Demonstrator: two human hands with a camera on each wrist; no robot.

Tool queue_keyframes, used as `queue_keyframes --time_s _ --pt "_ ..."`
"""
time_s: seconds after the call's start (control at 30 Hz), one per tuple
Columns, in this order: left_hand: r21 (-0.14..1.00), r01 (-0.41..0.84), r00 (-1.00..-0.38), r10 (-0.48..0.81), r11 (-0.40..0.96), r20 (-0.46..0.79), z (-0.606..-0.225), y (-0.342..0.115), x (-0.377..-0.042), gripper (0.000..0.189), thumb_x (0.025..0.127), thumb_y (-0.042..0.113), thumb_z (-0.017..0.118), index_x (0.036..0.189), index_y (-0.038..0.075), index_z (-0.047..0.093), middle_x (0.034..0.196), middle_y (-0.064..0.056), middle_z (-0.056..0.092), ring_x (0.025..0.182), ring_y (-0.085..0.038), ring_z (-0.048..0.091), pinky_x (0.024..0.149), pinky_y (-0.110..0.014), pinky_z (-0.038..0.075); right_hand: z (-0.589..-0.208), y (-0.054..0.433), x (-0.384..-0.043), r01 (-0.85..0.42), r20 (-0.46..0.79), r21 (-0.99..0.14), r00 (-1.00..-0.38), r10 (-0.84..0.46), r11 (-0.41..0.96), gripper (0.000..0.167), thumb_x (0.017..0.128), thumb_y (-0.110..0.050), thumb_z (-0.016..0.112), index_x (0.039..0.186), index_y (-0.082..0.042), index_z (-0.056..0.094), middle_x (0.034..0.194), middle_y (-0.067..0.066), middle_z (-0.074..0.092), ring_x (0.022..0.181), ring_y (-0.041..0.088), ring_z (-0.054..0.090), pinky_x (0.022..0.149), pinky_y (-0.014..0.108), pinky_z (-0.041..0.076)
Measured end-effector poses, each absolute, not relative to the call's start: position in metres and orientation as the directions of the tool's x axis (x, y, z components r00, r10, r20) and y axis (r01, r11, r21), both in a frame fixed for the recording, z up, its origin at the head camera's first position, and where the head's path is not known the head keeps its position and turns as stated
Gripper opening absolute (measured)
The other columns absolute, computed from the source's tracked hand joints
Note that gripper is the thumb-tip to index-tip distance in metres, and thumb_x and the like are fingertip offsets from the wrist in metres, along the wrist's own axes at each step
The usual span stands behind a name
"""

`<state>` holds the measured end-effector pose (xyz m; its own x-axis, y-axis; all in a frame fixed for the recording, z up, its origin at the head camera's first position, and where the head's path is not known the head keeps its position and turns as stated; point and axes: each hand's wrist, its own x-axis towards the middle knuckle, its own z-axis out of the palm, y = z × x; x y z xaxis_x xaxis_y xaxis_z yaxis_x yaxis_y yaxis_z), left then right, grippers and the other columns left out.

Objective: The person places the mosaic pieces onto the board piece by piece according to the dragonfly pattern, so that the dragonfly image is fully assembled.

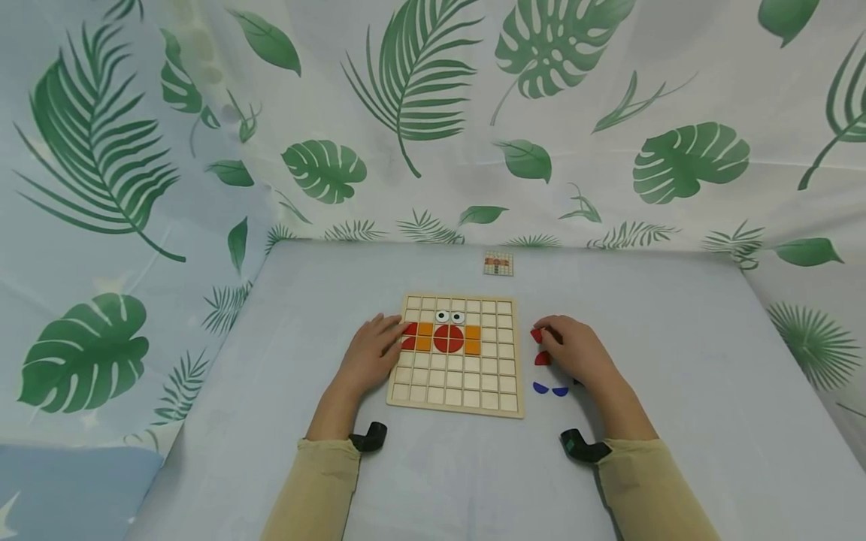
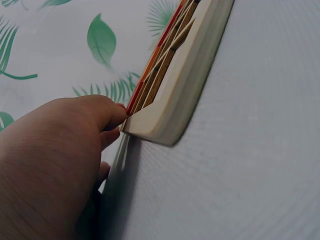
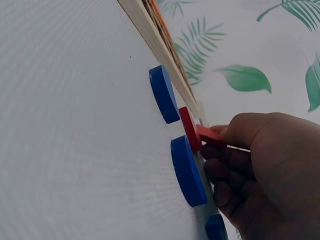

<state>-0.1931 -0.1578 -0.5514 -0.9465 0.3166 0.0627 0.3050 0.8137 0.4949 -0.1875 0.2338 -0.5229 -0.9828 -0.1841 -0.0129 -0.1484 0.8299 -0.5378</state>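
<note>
A light wooden grid board [image 1: 455, 379] lies on the table between the hands. Red quarter tiles form a circle [image 1: 449, 339] on it, with two eye tiles [image 1: 449, 317] above and orange tiles [image 1: 473, 340] on both sides. At the board's left edge, my left hand [image 1: 370, 353] touches the rim beside red tiles [image 1: 409, 343], its fingers loosely bent. Right of the board, my right hand [image 1: 573, 347] pinches a small red tile [image 3: 210, 135] between thumb and finger. Another red tile [image 1: 543, 359] lies just below that hand.
Blue half-round tiles [image 1: 540, 388] lie right of the board; another blue piece [image 3: 216, 227] shows near the right hand's lower side. Behind the board lies a small patterned card [image 1: 498, 264]. A leaf-print cloth [image 1: 433, 195] hangs at the table's back.
</note>
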Motion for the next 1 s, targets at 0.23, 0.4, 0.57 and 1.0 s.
queue_keyframes --time_s 0.23,0.4,0.57,1.0 --pt "0.495 0.298 -0.948 0.313 0.816 0.055 -0.5494 -0.1576 -0.1933 0.044 0.104 0.03 0.045 0.148 0.024 0.048 0.156 0.001 0.042 0.151 -0.029 0.025 0.126 -0.048 0.017 -0.5255 0.233 -0.1888 -0.133 -0.019 -0.513 -0.986 -0.166 0.848 0.028 0.096 -0.023 0.061 0.119 -0.007 0.066 0.115 0.014 0.06 0.092 0.027 0.057 0.081 0.045 0.05" --pt "0.497 0.314 -0.944 0.32 0.809 0.075 -0.55 -0.1576 -0.1932 0.044 0.104 0.028 0.046 0.147 0.023 0.05 0.155 -0.001 0.044 0.15 -0.031 0.027 0.125 -0.05 0.019 -0.5266 0.2322 -0.1892 -0.115 -0.055 -0.521 -0.984 -0.167 0.846 0.032 0.094 -0.022 0.065 0.122 -0.007 0.065 0.119 0.014 0.056 0.093 0.025 0.056 0.079 0.041 0.05" --pt "0.497 0.312 -0.944 0.323 0.81 0.068 -0.5503 -0.1584 -0.1938 0.044 0.104 0.029 0.046 0.147 0.024 0.049 0.155 0.0 0.043 0.151 -0.03 0.026 0.126 -0.049 0.017 -0.5271 0.232 -0.1904 -0.109 -0.064 -0.516 -0.984 -0.165 0.849 0.03 0.095 -0.023 0.066 0.12 -0.008 0.065 0.116 0.013 0.057 0.091 0.025 0.054 0.078 0.04 0.049" --pt "0.485 0.317 -0.942 0.329 0.815 0.063 -0.5514 -0.1584 -0.1941 0.044 0.104 0.03 0.045 0.148 0.024 0.048 0.156 0.0 0.043 0.151 -0.03 0.026 0.126 -0.049 0.018 -0.5297 0.2327 -0.1912 -0.115 -0.05 -0.522 -0.985 -0.165 0.845 0.028 0.094 -0.026 0.067 0.116 -0.008 0.065 0.111 0.012 0.059 0.09 0.024 0.056 0.08 0.042 0.05"
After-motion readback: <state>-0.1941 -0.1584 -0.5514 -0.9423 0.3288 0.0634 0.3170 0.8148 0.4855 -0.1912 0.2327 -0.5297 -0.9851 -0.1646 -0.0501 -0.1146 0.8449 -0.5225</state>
